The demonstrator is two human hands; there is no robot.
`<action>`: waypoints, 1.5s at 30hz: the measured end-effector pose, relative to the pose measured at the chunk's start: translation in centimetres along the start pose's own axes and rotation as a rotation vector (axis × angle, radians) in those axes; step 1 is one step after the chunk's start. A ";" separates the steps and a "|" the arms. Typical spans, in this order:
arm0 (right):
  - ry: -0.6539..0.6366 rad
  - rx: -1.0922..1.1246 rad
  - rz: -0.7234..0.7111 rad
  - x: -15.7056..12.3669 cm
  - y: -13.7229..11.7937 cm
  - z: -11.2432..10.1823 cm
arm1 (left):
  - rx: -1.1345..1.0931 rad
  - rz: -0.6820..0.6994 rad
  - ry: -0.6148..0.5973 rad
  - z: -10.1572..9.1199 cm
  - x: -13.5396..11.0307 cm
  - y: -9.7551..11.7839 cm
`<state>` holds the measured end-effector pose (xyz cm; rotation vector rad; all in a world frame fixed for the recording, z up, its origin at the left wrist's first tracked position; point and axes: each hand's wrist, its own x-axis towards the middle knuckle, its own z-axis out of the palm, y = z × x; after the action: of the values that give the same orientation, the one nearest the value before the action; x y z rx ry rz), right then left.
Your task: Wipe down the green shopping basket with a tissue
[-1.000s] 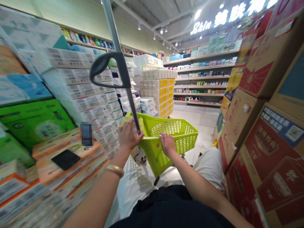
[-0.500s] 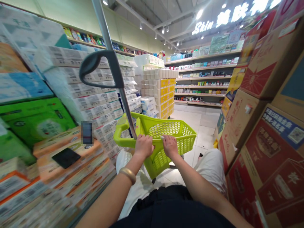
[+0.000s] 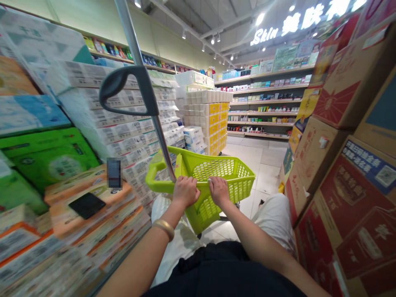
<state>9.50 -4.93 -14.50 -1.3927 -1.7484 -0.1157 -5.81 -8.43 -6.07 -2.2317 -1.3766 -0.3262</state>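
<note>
A lime-green shopping basket with perforated sides and a tall metal pole stands before my knees. At the top of the pole's visible stretch is a dark grey loop handle. My left hand, with a gold bangle on its wrist, is closed over the basket's near rim beside the foot of the pole. A short way to its right, my right hand also grips that rim, fingers curled over it. The undersides of both hands are hidden. Through the holes and over the rim, no goods show in the basket.
On the left, stacked tissue packs rise, with a black flat object on an orange pack. Cardboard cartons line the right. Pale tiled floor runs ahead to shelves of small goods.
The basket, its pole and both my hands have shifted slightly to the left. My grip on the rim is the same.
</note>
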 end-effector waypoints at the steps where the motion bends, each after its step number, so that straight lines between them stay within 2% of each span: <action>1: 0.013 -0.022 0.036 0.0 0.6 -0.1 | -0.002 -0.002 0.002 0.0 0.0 0.0; 3: 0.023 -0.056 0.109 0.0 0.7 -0.1 | -0.011 -0.010 0.003 0.1 0.1 0.0; 5: 0.014 -0.058 0.149 0.2 -0.3 0.2 | -0.024 -0.022 -0.001 0.1 0.2 0.1; 8: -0.031 0.001 0.080 0.3 -2.6 0.6 | -0.027 -0.033 -0.012 0.0 0.2 0.1; 10: -0.070 0.048 0.003 0.1 -3.1 0.5 | -0.024 -0.036 -0.016 0.0 0.2 0.0; 14: -0.136 0.083 -0.088 -0.3 -1.2 -0.5 | -0.047 -0.041 -0.011 -0.1 -0.1 -0.2; 17: -0.101 0.041 -0.027 -0.5 0.7 -1.1 | -0.059 -0.041 -0.005 -0.1 -0.1 -0.3; 19: -0.062 0.015 0.045 -0.4 1.0 -1.0 | -0.059 -0.043 -0.003 -0.1 -0.1 -0.2; 21: -0.043 0.003 0.118 -0.2 0.2 -0.6 | -0.057 -0.048 -0.002 -0.1 -0.1 -0.2; 23: -0.055 0.019 0.127 0.1 -1.2 -0.2 | -0.059 -0.051 -0.004 -0.1 -0.1 -0.2; 27: -0.113 0.081 -0.010 0.0 -2.7 0.2 | -0.044 -0.045 -0.006 -0.1 -0.2 -0.3; 31: -0.124 0.061 -0.078 -0.5 -0.3 -0.5 | -0.018 -0.039 0.000 -0.2 -0.4 -0.3; 35: -0.067 -0.020 0.018 -0.6 1.9 -0.8 | -0.025 -0.034 0.009 -0.2 -0.4 -0.3; 39: -0.060 -0.024 0.082 -0.2 -0.2 0.2 | -0.052 -0.053 0.017 -0.1 -0.3 -0.2; 42: -0.085 0.022 0.003 -0.1 -2.5 0.9 | -0.068 -0.054 0.020 0.0 -0.3 -0.2; 45: -0.114 0.047 -0.075 -0.3 -2.5 0.6 | -0.061 -0.048 0.030 0.0 -0.4 -0.3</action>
<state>7.12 -5.72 -13.97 -1.3229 -1.8863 -0.0359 -6.27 -8.68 -6.15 -2.2361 -1.4248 -0.4220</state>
